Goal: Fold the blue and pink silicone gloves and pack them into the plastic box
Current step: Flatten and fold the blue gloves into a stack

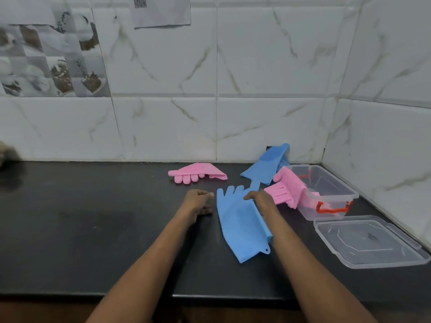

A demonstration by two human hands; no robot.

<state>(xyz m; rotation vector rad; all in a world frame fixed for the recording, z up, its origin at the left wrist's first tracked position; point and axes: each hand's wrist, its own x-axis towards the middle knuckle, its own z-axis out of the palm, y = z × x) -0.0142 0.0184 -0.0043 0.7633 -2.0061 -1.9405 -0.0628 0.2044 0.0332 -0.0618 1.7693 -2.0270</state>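
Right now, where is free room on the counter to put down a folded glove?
Free: the dark counter left of the left hand. Crowded: right corner, with gloves, plastic box, lid.

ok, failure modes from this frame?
1. The right hand grips only the long edge of the near blue glove; springy silicone may unfold, since the left hand is off it.
2. A pink glove drapes over the plastic box rim, half out; it could slide off or block packing.
3. The lid lies beside the right forearm, near the counter edge; a sweep might knock it off.
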